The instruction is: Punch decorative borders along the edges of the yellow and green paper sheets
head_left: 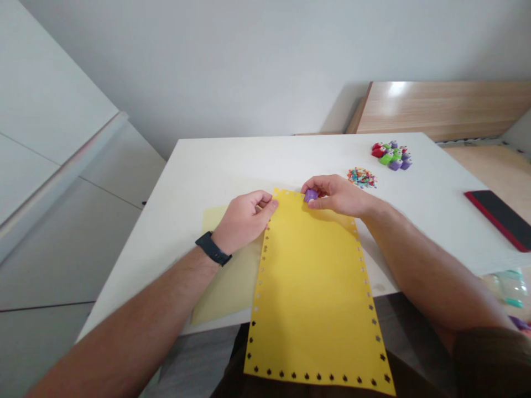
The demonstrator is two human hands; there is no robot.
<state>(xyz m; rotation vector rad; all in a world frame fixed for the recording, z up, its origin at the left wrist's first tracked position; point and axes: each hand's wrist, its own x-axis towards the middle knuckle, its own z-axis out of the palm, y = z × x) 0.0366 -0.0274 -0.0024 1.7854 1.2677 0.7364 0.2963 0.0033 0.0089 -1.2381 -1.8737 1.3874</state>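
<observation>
A long yellow sheet of paper (313,287) lies partly on the table and hangs over its front edge, with small shapes punched along its borders. My left hand (251,215) pinches the sheet's far left corner between thumb and fingers. At the far edge, my right hand (334,194) is closed around a small purple craft punch (310,195), which sits on the paper's border. Punched holes show on the far edge to the left of the punch. Part of the punch is hidden by my fingers.
Pale yellow sheets (226,287) lie under my left forearm. Colourful paper bits (362,178) form a pile beyond my right wrist. Several red, green and purple punches (392,156) stand at the back right. A dark phone-like object with a red edge (500,218) lies at the table's (232,160) right side.
</observation>
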